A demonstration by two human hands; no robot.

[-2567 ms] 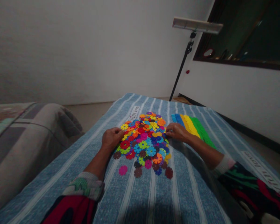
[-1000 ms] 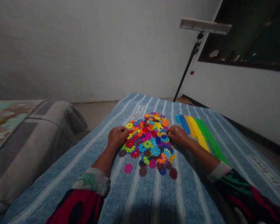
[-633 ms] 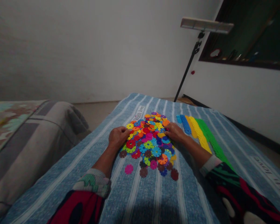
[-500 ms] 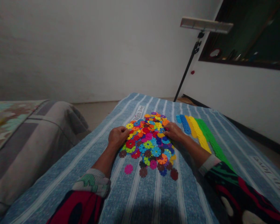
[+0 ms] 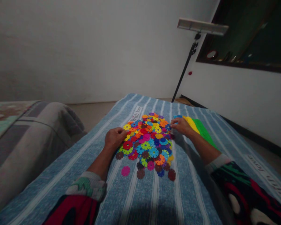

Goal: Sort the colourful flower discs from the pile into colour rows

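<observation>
A heap of colourful notched plastic discs [image 5: 145, 137] lies on the striped blue cloth [image 5: 140, 203]. At the heap's left edge rests my left hand [image 5: 115, 137], its fingers curled closed; what they hold, if anything, is hidden. My right hand [image 5: 182, 126] is at the upper right edge, thumb and finger pinched at a blue notched disc [image 5: 168, 127]. Beyond that hand lie rows of linked discs: a green strip [image 5: 202, 129], a yellow strip [image 5: 191, 122] and a partly covered blue one [image 5: 178, 116]. A loose pink disc [image 5: 125, 171] sits apart at the near left.
A black stand with a flat lamp panel [image 5: 202, 26] rises behind the table's far end. To the left is a grey fabric-covered piece of furniture [image 5: 53, 137]. The white wall [image 5: 84, 53] stands behind, with a dark window [image 5: 245, 34] at upper right.
My right hand has drawn back to the right from the heap, with a blue disc now at its fingertips. My left hand stays at the heap's left edge. The whole view has shifted slightly.
</observation>
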